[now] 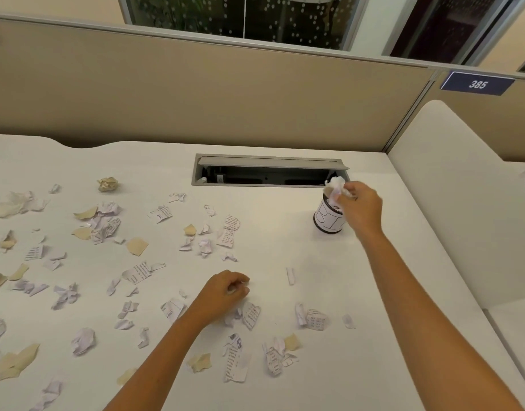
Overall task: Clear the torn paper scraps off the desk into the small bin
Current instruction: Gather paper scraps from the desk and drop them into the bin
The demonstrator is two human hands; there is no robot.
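My right hand point(359, 207) held a white wad point(336, 185) over the small bin point(329, 221), my left hand point(225, 295) was curled on scraps point(249, 314), and most torn paper still covered the desk point(285, 232).

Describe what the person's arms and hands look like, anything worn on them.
Both arms are bare as far as the view shows: no sleeves in sight. The left hand and right hand wear no gloves, and no watch, ring or bracelet is visible.
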